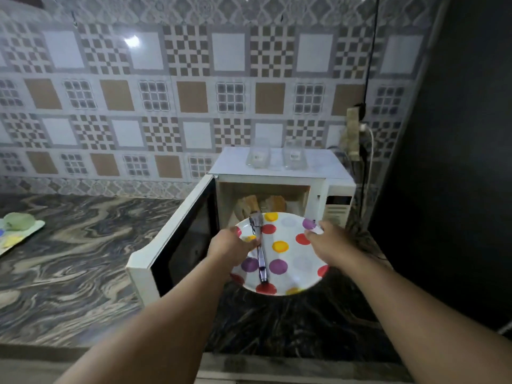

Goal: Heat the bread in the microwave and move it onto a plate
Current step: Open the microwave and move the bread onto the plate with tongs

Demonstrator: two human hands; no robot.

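Marble counter [83, 259], tiled wall [166, 79]; each hand's grip, left hand [230, 246], right hand [328, 245], holds plate [293, 261]

There is a single view, from a wide-angle camera worn on the person's head. It looks forward and down over both forearms, which reach in from the bottom edge toward the middle of the frame. The camera faces the tiled wall [171, 92] head-on, with the marbled surface [83, 259] spreading below it. The open microwave [279, 173] sits just right of centre, near enough to see into its cavity. The wide lens bends the tile rows and the edges of the frame. A dark panel [457, 162] fills the right side.
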